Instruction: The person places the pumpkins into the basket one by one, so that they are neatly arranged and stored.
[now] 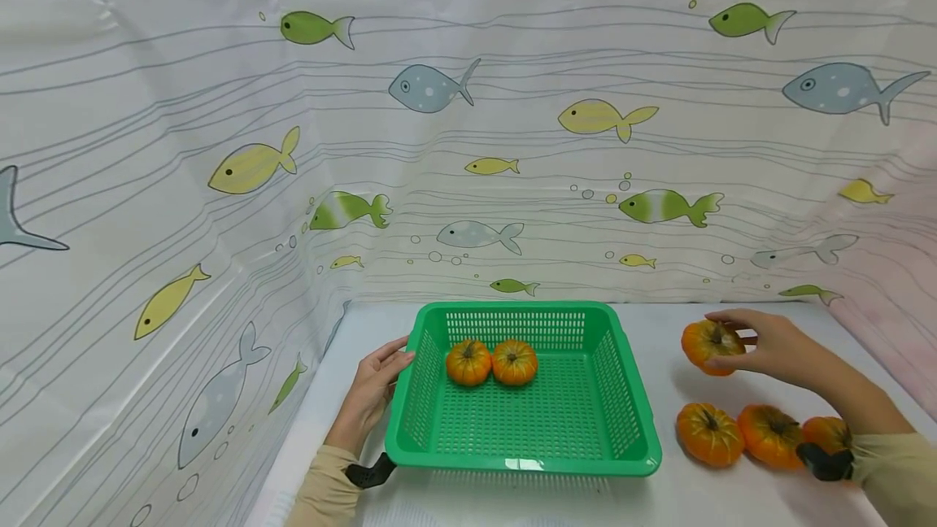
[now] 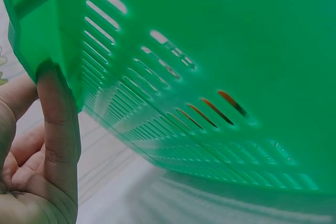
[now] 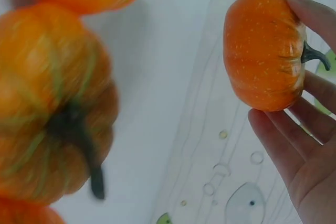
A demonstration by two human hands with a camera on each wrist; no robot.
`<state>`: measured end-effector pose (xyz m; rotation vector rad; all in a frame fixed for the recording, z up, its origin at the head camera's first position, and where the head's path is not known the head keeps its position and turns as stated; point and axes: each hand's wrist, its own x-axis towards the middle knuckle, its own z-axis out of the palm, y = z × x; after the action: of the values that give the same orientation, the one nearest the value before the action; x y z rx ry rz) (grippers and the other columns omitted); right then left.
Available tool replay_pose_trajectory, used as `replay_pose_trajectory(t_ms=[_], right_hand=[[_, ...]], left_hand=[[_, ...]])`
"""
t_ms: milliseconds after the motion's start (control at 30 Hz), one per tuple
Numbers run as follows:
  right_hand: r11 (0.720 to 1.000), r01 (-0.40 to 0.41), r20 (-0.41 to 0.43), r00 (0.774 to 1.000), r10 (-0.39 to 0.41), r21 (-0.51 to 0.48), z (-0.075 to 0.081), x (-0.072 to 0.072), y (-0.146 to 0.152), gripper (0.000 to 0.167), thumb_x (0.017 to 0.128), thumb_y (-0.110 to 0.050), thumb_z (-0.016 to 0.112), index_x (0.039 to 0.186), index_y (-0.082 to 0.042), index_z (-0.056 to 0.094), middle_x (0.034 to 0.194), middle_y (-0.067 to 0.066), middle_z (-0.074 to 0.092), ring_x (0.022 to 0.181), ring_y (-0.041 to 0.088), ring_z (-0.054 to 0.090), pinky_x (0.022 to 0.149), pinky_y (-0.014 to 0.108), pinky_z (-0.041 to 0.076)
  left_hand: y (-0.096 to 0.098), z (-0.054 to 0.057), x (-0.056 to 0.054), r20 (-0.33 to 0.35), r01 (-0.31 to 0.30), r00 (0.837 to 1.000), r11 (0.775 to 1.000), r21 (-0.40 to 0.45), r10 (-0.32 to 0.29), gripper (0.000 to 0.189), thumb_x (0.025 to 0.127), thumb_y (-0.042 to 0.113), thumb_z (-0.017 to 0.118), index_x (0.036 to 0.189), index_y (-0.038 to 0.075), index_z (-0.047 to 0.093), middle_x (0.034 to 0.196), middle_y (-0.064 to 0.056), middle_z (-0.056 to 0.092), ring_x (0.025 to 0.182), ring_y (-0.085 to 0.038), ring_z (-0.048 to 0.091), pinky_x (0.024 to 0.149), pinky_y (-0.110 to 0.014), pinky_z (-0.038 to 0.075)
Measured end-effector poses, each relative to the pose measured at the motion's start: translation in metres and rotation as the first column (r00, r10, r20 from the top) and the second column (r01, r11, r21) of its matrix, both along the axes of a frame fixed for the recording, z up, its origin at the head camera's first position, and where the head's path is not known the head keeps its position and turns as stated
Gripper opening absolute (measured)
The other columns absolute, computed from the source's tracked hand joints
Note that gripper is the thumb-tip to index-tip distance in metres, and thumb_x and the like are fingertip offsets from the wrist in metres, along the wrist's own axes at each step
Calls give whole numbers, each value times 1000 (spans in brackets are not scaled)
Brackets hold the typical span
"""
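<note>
A green plastic basket (image 1: 523, 468) with slotted walls stands on the white table. Two small orange pumpkins, a left one (image 1: 468, 363) and a right one (image 1: 515, 363), sit side by side inside it towards the back left. My left hand (image 1: 376, 385) grips the basket's left rim; in the left wrist view its fingers (image 2: 56, 114) reach up to the rim's edge. To the right of the basket, my right hand (image 1: 764, 344) holds a small pumpkin (image 1: 708, 346) above the table. The right wrist view has this pumpkin (image 3: 265, 51) between thumb and fingers, its stem towards the palm.
Three more pumpkins lie in a row on the table below my right hand: one at the left (image 1: 710, 435), one in the middle (image 1: 772, 436) and one at the right (image 1: 827, 433), partly hidden by a black wrist strap. A fish-patterned sheet (image 1: 542, 137) hangs behind and beside the table.
</note>
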<state>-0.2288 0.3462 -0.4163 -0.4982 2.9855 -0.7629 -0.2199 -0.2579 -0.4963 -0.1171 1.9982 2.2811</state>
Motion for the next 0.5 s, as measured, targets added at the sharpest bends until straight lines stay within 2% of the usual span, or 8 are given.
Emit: replay_pose_trajectory(t_ms=[500], right_hand=[[992, -124, -43, 991, 123, -28, 21, -9, -44, 79, 78, -51, 89, 136, -3, 64, 131, 17, 69, 119, 39, 65, 93, 51, 61]], left_hand=[[-1, 0, 0, -2, -5, 1000, 1000, -14, 5, 55, 101, 15, 68, 152, 5, 48, 94, 8, 70, 80, -5, 72, 70, -22, 62]])
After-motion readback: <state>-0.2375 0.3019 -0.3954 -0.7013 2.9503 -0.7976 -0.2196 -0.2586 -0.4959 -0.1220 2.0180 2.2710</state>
